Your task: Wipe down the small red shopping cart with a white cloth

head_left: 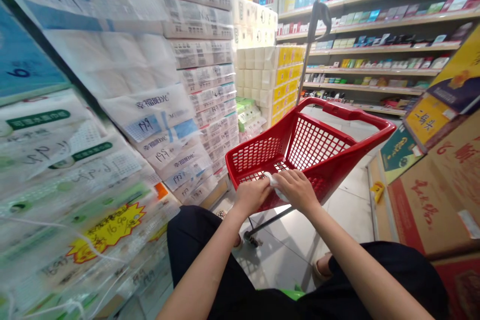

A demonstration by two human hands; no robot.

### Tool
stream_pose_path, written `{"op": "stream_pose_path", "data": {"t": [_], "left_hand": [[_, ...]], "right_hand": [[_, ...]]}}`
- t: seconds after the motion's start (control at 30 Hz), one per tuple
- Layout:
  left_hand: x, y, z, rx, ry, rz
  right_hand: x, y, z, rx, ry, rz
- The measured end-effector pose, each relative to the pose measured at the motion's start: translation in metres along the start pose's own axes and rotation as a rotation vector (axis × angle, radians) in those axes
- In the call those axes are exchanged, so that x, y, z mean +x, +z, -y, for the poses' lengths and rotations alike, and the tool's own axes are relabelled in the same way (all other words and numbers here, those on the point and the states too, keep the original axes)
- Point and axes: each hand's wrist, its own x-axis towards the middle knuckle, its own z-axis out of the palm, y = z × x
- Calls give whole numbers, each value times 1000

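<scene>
A red plastic shopping cart (326,175) with a perforated basket stands right in front of me, between my knees. Both my hands are at its near rim. My left hand (252,195) is closed, with a crumpled white wipe (269,178) at its fingertips. My right hand (297,189) lies close beside it, fingers bent over the same wipe, part of which hangs below the palm against the basket's outside. The fingers cover most of the wipe and the rim beneath. The cart's basket shows nothing inside.
Stacked tissue packs (161,125) rise along the left, with yellow-and-white paper packs (270,80) farther back. Cardboard boxes (431,195) line the right side. A metal pole (311,35) stands behind the cart. Stocked shelves (375,50) fill the back, and a cart wheel (252,238) rests on the tiled floor.
</scene>
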Motion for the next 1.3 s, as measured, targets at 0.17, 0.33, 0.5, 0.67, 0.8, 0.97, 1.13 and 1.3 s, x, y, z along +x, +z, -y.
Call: {"op": "stream_pose_path", "data": {"t": [0.17,0.33,0.5,0.67,0.8,0.97,1.13,1.3], "left_hand": [[2,4,7,0,40,-9],[4,1,19,25,48,-19],[7,-8,10,97,32,-188],[22,-1,-22,117,1,-300],[30,10,-29,105,35,-276],[30,13,-24,88,81,-260],[29,12,-25,33,45,-258],[25,11,-22,-67,8,-249]], "right_hand": [[-14,-14,-51,-79,-17,7],[-23,-30,-88,-184,33,-6],[-15,-29,-72,-219,174,-7],[-4,-22,-44,-226,234,-34],[-7,-23,-48,-204,216,-51],[-14,-34,-66,-197,158,-31],[-8,-31,-44,-180,267,-50],[7,-5,7,-4,190,-23]]}}
